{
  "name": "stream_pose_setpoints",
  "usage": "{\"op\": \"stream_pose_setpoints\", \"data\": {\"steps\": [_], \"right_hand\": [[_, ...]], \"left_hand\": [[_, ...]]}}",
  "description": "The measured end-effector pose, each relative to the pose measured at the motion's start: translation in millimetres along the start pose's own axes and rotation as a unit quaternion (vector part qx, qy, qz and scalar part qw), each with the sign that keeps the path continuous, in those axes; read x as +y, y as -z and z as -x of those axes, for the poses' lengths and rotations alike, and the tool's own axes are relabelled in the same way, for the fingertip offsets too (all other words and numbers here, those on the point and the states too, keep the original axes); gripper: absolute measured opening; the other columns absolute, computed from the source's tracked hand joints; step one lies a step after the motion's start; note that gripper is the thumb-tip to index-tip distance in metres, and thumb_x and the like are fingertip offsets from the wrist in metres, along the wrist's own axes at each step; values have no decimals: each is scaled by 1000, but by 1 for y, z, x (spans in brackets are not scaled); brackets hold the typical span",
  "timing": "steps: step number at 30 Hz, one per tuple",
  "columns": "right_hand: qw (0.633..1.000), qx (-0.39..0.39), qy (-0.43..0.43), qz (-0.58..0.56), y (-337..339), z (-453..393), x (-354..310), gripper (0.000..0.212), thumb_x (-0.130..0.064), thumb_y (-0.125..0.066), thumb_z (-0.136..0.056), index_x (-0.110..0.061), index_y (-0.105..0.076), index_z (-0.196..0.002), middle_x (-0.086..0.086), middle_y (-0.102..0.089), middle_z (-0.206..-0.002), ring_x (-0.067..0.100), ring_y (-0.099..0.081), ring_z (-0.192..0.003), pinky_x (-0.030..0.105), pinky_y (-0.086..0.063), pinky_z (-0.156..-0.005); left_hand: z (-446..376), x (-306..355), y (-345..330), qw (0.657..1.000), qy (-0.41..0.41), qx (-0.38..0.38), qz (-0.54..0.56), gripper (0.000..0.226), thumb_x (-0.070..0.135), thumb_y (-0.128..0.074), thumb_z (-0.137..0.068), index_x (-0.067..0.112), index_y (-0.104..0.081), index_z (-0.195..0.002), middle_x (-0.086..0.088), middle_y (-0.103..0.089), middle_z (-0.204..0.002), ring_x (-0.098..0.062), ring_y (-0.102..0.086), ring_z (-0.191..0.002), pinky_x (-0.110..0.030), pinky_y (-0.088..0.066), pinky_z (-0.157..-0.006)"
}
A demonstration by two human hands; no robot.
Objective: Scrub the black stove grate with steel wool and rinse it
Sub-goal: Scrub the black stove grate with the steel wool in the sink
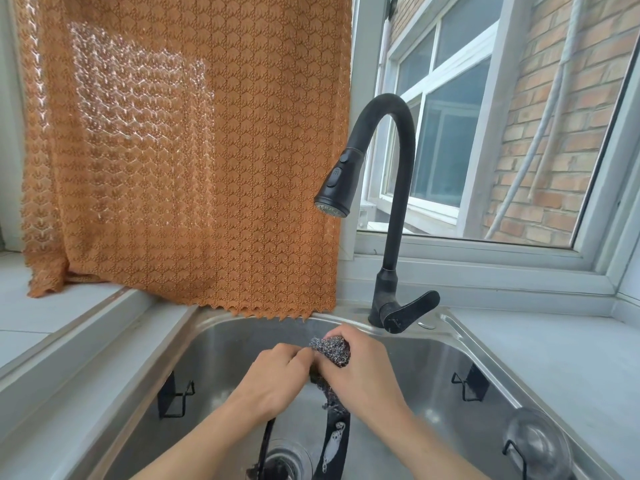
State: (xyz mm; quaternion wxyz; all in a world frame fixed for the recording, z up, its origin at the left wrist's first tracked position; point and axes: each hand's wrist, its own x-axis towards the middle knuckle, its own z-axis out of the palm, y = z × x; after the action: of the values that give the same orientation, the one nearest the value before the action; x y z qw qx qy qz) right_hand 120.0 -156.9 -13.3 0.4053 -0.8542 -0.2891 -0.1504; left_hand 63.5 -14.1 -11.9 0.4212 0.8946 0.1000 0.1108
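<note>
Two hands, left hand (277,382) and right hand (363,368), both clamped on steel wool (330,351) over sink (460,344).

**Lighting / image quality**

Bright daylight, coming in through the window (450,140) upper right. Sun patch glows through the orange curtain (187,150) upper left, slightly blown out. Soft glare on the steel sink (221,344) walls, with mirror reflections of black parts. Shadows soft and weak. Strong wide-angle bending: window frame and counter edges curve. Focus mostly sharp; slight softness at bottom corners.
</note>
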Motion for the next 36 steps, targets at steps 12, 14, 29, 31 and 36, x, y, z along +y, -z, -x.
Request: {"op": "stream_pose_setpoints", "data": {"steps": [12,14,29,31,36], "right_hand": [[999,12,-36,36,2,-1,1,21,-43,-74,-81,-23,-71,-85,-8,-71,-80,8,-66,-79,26,-53,-74],[998,-27,-30,56,1,1,-1,20,-38,-73,-81,-18,-70,-83,-2,-71,-78,15,-66,-77,28,-51,-69],[950,-227,-119,-177,47,-13,30,25,-33,-85,-81,-22,-77,-102,1,-79,-97,17,-75,-94,34,-56,-94],[951,-221,-171,-129,47,-15,42,26,-29,-87,-79,-17,-77,-100,3,-79,-93,15,-75,-87,35,-57,-91],[925,-284,-226,112,37,-13,68,47,-25,-84,-80,-6,-67,-119,9,-72,-109,20,-69,-92,30,-55,-76]], "left_hand": [[8,10,-3,999,-30,5,-20,37,25,-34,-102,12,-42,-68,-3,-49,-64,-19,-44,-57,-35,-40,-62],[8,11,-3,999,-37,7,-26,39,24,-34,-102,14,-36,-64,-2,-45,-61,-20,-42,-58,-35,-39,-62],[-1,-6,5,998,-5,-9,-61,34,28,-40,-102,11,-51,-74,3,-50,-60,-17,-42,-54,-31,-34,-55],[-3,-10,6,997,-4,-14,-69,31,30,-44,-100,10,-64,-87,4,-52,-59,-16,-43,-51,-29,-35,-52],[-6,-16,6,996,-27,-23,-82,25,24,-49,-102,20,-67,-86,4,-58,-64,-15,-46,-53,-28,-35,-52]]}}
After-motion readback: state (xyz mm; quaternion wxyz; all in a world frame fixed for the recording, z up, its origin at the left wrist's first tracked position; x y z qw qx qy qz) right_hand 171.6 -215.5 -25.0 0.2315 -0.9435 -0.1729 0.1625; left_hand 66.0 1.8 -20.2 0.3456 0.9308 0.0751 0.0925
